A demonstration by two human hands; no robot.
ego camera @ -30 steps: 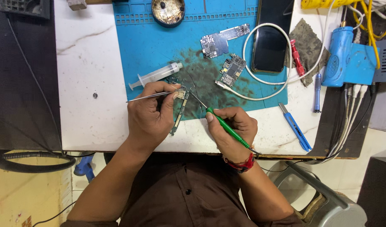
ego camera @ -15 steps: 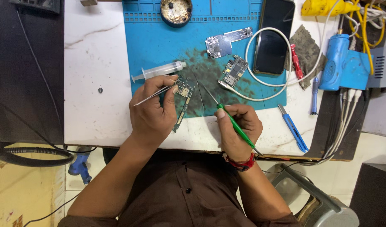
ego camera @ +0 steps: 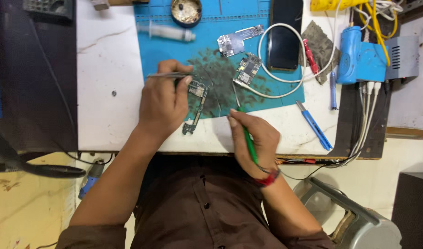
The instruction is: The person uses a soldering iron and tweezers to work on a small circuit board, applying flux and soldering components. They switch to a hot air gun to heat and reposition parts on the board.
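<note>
On the near edge of the blue repair mat [ego camera: 165, 50], a long narrow phone circuit board [ego camera: 196, 103] lies tilted, and the left hand [ego camera: 163, 103] is planted right on its left side, fingers curled shut around slim metal tweezers [ego camera: 167, 74] that run left to right across the top of the hand. Looks like that hand is mostly pinning the board so it can't skid. The right hand [ego camera: 255, 140] sits just to the right, closed pen-style on a green-handled tool [ego camera: 249, 140] whose thin metal tip angles up toward the board; can't tell if it's actually touching. Farther back there are two more loose circuit boards [ego camera: 248, 69] near the middle of the mat, a syringe [ego camera: 167, 31] and a small round tin [ego camera: 186, 11] at the far edge, plus a dark phone [ego camera: 285, 37] ringed by a white cable [ego camera: 271, 90]. A blue-handled tool [ego camera: 314, 125] lies on the white worktop [ego camera: 105, 83] to the right, well clear of both hands.
</note>
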